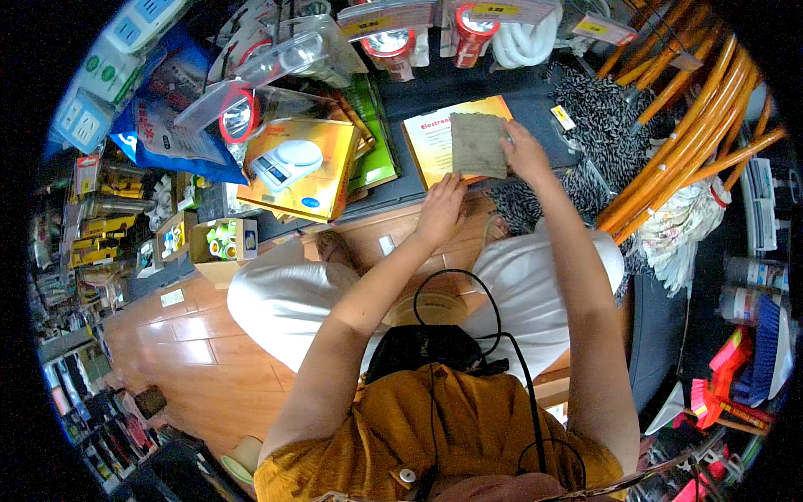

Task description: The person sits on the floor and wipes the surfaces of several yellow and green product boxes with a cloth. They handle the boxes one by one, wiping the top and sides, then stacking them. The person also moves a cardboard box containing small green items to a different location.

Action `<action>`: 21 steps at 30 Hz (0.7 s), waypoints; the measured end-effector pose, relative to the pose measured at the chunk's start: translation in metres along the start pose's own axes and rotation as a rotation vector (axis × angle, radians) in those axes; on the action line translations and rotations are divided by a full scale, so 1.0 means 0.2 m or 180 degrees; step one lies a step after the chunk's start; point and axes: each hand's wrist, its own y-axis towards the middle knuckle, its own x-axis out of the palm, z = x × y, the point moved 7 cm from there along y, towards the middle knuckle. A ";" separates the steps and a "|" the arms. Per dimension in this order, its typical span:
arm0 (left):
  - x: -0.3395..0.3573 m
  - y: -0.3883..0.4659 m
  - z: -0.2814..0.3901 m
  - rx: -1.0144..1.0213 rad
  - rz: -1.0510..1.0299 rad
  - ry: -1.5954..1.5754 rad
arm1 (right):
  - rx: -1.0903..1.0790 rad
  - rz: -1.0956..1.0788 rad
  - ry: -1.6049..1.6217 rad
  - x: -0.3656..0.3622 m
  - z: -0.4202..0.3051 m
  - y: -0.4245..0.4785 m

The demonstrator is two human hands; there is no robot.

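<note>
A flat cardboard box (428, 141) with a yellow and white printed face lies on the dark shelf in front of me. On the right part of its top lies a grey-brown cloth (479, 145) with a scalloped edge. My right hand (527, 152) holds the cloth by its right edge, thumb and fingers bent over it. My left hand (443, 206) grips the near edge of the box, its fingertips close to the cloth's lower left corner. The underside of the box is hidden.
Left of the box lie yellow kitchen scale boxes (295, 164) on green packs (376, 150). Red flashlights (472, 36) hang overhead behind price holders. Right stand black-and-white mop heads (596, 116) and orange handles (684, 150). A small open carton (216, 248) sits at the shelf's front edge.
</note>
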 end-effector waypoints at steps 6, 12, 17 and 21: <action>-0.02 -0.12 -0.11 -0.0275 0.0092 0.0250 | 0.0009 0.0060 -0.1162 0.39 -0.18 -0.02; 0.03 -0.12 -0.15 -0.0306 -0.0114 0.0638 | 0.0039 -0.0079 -0.1384 0.61 -0.11 -0.07; 0.10 -0.12 -0.20 -0.0396 -0.0232 0.1368 | -0.0424 -0.0356 -0.1289 0.52 -0.05 -0.14; 0.10 -0.09 -0.19 -0.0500 -0.0486 0.1183 | -0.0011 0.0141 -0.1534 0.43 0.14 -0.09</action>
